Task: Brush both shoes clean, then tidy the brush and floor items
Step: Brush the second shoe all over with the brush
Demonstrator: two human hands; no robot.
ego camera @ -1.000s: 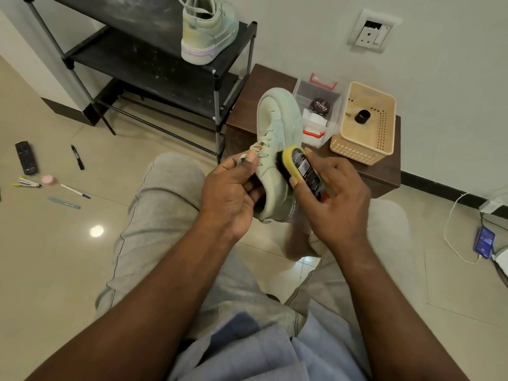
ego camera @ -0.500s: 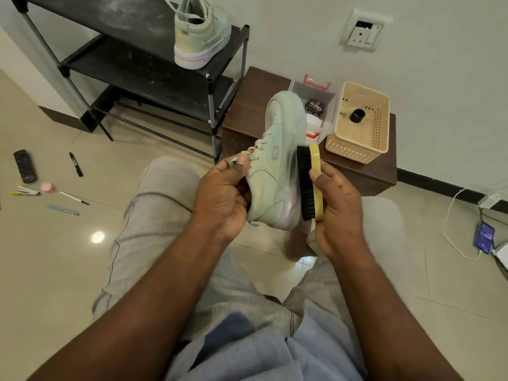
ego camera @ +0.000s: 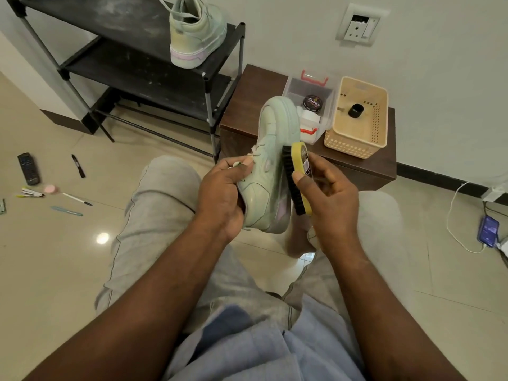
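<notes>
Your left hand (ego camera: 220,193) grips the pale green leather sneaker (ego camera: 270,160) at its collar, toe towards 12 o'clock. Your right hand (ego camera: 327,199), fingers curled, holds the yellow-backed black-bristle brush (ego camera: 297,177) against the sneaker's 3 o'clock side. The matching second sneaker (ego camera: 196,37) stands on the black metal shoe rack (ego camera: 123,23) at 11 o'clock.

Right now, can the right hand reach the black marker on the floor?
Probably not: the right hand grips the brush, and the black marker lies far off on the left, past the left leg.
</notes>
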